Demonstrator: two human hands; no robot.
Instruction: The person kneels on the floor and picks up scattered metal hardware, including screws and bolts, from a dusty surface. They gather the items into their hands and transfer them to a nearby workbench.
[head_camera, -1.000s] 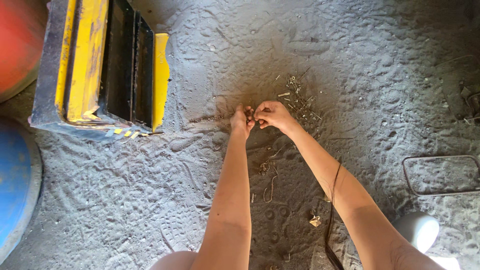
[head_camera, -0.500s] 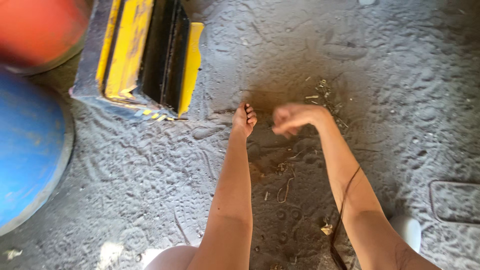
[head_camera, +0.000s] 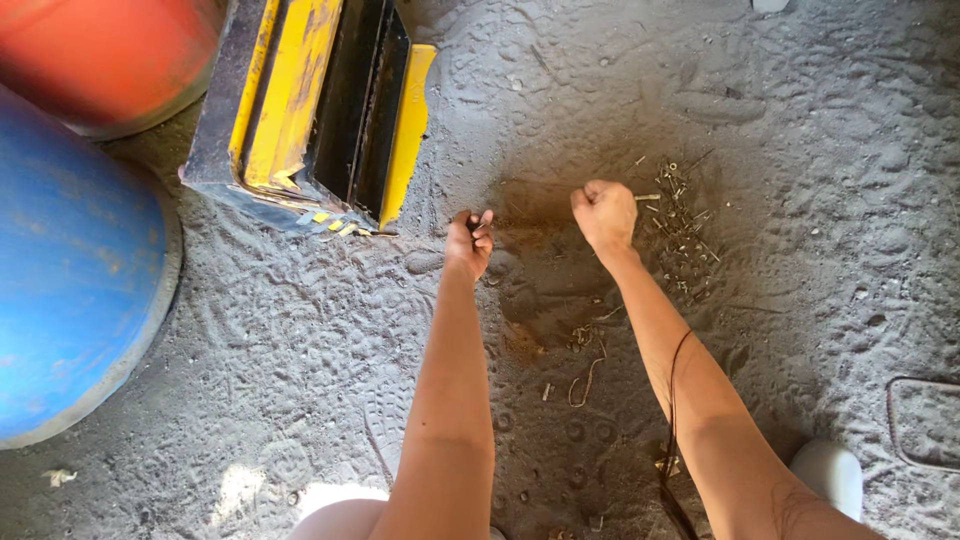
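Left hand (head_camera: 470, 240) was curled shut on a small dark item, too small to identify, above the grey sandy floor (head_camera: 300, 340). Right hand (head_camera: 604, 213) was fisted beside the scattered pile of small metal screws (head_camera: 680, 225). Beyond lay the yellow-and-black open metal toolbox (head_camera: 320, 110).

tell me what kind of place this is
Probably an outdoor work yard or rough workshop floor: sandy ground, a yellow and black toolbox, a blue drum, and scattered screws.
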